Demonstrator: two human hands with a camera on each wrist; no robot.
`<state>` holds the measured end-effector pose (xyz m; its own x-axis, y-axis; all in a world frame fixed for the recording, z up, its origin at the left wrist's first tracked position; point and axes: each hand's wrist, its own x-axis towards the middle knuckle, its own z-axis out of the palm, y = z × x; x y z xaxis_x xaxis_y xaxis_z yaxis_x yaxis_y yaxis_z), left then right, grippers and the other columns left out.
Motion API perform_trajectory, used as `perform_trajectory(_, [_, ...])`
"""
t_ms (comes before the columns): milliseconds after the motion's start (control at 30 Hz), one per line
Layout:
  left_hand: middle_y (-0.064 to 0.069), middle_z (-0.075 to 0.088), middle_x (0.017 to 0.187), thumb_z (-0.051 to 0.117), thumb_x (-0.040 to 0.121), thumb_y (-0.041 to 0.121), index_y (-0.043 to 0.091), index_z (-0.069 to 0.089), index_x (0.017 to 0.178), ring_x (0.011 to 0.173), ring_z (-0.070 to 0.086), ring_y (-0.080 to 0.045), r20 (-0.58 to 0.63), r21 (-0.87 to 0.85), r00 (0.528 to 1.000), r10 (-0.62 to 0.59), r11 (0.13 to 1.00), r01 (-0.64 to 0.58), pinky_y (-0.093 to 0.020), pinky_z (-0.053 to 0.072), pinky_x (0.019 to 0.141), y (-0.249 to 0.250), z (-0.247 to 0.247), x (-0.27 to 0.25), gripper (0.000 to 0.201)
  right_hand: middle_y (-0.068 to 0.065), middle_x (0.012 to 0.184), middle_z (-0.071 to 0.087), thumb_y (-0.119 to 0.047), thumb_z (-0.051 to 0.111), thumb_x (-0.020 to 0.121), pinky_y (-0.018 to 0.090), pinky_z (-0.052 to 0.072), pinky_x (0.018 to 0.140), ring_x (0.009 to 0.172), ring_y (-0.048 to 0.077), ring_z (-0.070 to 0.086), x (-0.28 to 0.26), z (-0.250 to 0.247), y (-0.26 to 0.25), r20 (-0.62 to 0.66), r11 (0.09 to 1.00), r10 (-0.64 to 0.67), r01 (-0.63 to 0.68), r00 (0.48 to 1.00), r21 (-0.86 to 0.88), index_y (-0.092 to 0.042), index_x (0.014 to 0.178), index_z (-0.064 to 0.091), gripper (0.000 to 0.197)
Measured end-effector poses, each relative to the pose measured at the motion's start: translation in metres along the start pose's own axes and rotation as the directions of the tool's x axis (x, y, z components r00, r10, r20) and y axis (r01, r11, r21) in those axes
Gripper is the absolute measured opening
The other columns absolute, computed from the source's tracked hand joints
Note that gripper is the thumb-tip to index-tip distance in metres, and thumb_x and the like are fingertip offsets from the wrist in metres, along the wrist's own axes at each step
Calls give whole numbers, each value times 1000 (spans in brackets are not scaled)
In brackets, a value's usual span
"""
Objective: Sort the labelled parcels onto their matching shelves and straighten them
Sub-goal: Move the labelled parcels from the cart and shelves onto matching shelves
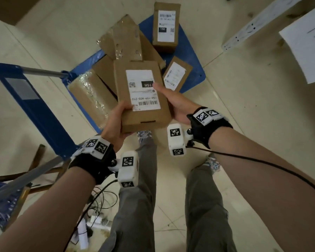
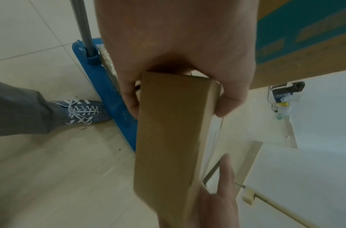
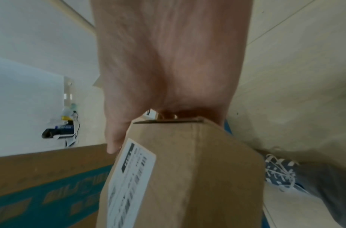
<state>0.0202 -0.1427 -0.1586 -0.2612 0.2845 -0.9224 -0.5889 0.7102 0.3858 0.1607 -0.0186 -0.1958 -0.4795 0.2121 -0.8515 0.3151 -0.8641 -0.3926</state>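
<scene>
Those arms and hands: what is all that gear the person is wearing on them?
Bare forearms, no sleeves. Each wrist wears a black strap topped with white blocks bearing black-and-white square codes. A white boxy camera unit, also coded, hangs from each. Black cables trail from both. The left hand and right hand are ungloved.

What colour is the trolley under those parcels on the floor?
Blue. The trolley platform shows best in the head view, beneath the cardboard parcels.

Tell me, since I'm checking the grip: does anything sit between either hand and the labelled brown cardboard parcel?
Nothing visible does. The left hand grips the labelled brown cardboard parcel at its near corner, and the right hand holds its other side directly.
</scene>
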Motion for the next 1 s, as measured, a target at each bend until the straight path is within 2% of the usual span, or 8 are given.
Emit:
perform_trajectory(233, [-3, 75, 105, 66, 84, 32, 19, 65, 111, 96, 66, -20, 305, 184, 947, -98, 982, 43, -51, 45, 107, -1, 52, 7, 30, 2, 122, 71, -54, 59, 94, 33, 54, 93, 112, 18, 66, -40, -79, 26, -274, 980, -16, 69, 962, 186, -22, 131, 62, 49])
perform_trajectory(433, [2, 70, 93, 51, 89, 65, 30, 40, 149, 83, 69, -19, 321, -101, 947, -22, 993, 57, -36, 47, 90, -6, 69, 24, 70, 2, 103, 72, -35, 68, 93, 32, 51, 93, 100, 18, 65, -69, -111, 64, -327, 839, 21, 162, 945, 520, -19, 114, 65, 27])
perform_trajectory(500, [-1, 72, 113, 61, 81, 68, 29, 51, 141, 104, 69, -23, 385, 56, 921, -54, 998, 35, -44, 46, 100, -14, 85, 19, 72, 7, 123, 68, -25, 66, 94, 34, 51, 99, 115, 22, 63, -78, -112, 79, -274, 776, 12, 164, 962, 609, -15, 130, 59, 38])
perform_trajectory(567, [-2, 67, 127, 83, 63, 59, 29, 46, 141, 115, 66, -25, 384, 205, 920, -78, 979, -3, -51, 53, 95, -23, 100, 17, 91, 13, 140, 59, -20, 73, 86, 40, 48, 107, 130, 27, 56, -86, -110, 95, -251, 715, 6, 172, 968, 678, -11, 140, 52, 59])
perform_trajectory(667, [-3, 69, 124, 87, 68, 33, 26, 44, 138, 109, 69, -23, 356, 296, 933, -50, 953, -62, -44, 60, 83, -26, 119, 18, 83, 14, 139, 60, -28, 95, 58, 46, 52, 102, 131, 33, 56, -100, -114, 118, -237, 671, 42, 149, 971, 726, -8, 135, 56, 88])
perform_trajectory(767, [-2, 69, 121, 91, 60, 31, 27, 48, 137, 105, 71, -20, 413, 365, 911, 1, 916, -167, -38, 60, 83, -19, 131, 21, 88, 18, 140, 57, -44, 77, 77, 55, 48, 104, 127, 40, 57, -114, -128, 135, -280, 609, 112, 157, 953, 777, -9, 143, 50, 79])
perform_trajectory(900, [0, 63, 128, 95, 44, 48, 32, 43, 139, 116, 63, -19, 553, 565, 830, 68, 702, -434, -44, 53, 97, -14, 143, 18, 109, 20, 141, 50, -67, 69, 78, 67, 44, 102, 128, 48, 50, -125, -158, 147, -304, 550, 145, 179, 942, 816, -18, 143, 47, 84])
perform_trajectory(1000, [2, 56, 130, 89, 58, 39, 27, 40, 139, 120, 54, -15, 686, 603, 719, 113, 464, -649, -41, 48, 102, -14, 152, 15, 96, 25, 145, 46, -80, 68, 67, 75, 39, 101, 128, 56, 47, -128, -173, 152, -212, 523, 122, 119, 970, 844, -21, 146, 46, 101])
